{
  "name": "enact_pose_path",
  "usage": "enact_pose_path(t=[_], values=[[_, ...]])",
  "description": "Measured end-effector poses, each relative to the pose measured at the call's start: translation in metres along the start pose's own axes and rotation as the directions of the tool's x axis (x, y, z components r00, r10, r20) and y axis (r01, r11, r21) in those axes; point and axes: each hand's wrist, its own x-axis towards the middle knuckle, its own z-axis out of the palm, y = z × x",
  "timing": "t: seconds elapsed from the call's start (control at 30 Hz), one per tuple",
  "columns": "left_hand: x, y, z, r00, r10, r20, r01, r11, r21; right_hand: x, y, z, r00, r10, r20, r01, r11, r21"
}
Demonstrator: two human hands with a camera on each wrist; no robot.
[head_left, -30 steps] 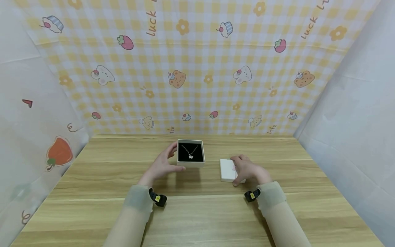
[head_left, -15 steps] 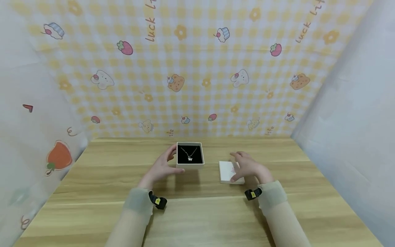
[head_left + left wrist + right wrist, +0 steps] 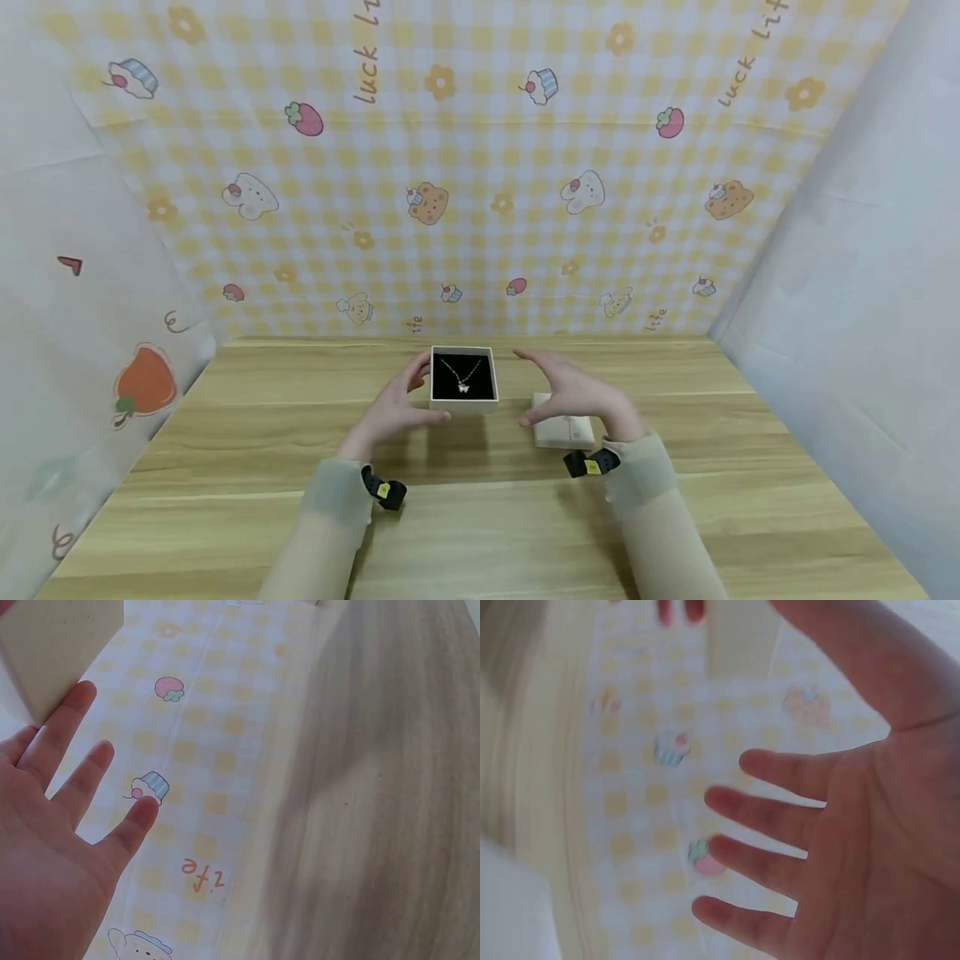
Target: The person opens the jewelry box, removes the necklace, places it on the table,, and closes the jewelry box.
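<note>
Between thumb and fingers, my left hand (image 3: 392, 407) grips a small white jewelry box (image 3: 465, 407) by its left side. The box is tilted toward me, with a shadow on the table below it. Inside, a silver necklace (image 3: 463, 387) with a small butterfly-like pendant lies on a black insert. My right hand (image 3: 579, 392) is in the air to the right of the box, thumb and fingers spread, holding nothing. Under that hand the white box lid (image 3: 564, 433) lies on the table, partly hidden. The right wrist view shows the palm (image 3: 862, 832) with its fingers apart.
The wood-grain table (image 3: 480, 533) runs back to a yellow checked cloth (image 3: 480, 150) with cartoon prints. Pale cloth walls stand on the left (image 3: 45, 350) and right (image 3: 862, 292). Each wrist wears a black strap.
My right hand has let go of the lid, lifted and moved left toward the box, its fingers spreading. The lid stays on the table. My left hand keeps holding the box in place.
</note>
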Motion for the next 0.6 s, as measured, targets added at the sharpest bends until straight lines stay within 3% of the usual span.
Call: enact_pose_path(t=[0.17,0.6], values=[[0.000,0.001,0.002,1.000,-0.004,-0.014,0.004,1.000,-0.023,0.012,-0.013,0.001,0.998,-0.060,-0.010,0.061,0.993,0.105],[0.003,-0.001,0.003,0.999,0.048,-0.011,-0.048,0.998,-0.028,0.019,-0.017,0.015,0.995,-0.048,-0.085,0.061,0.986,0.157]])
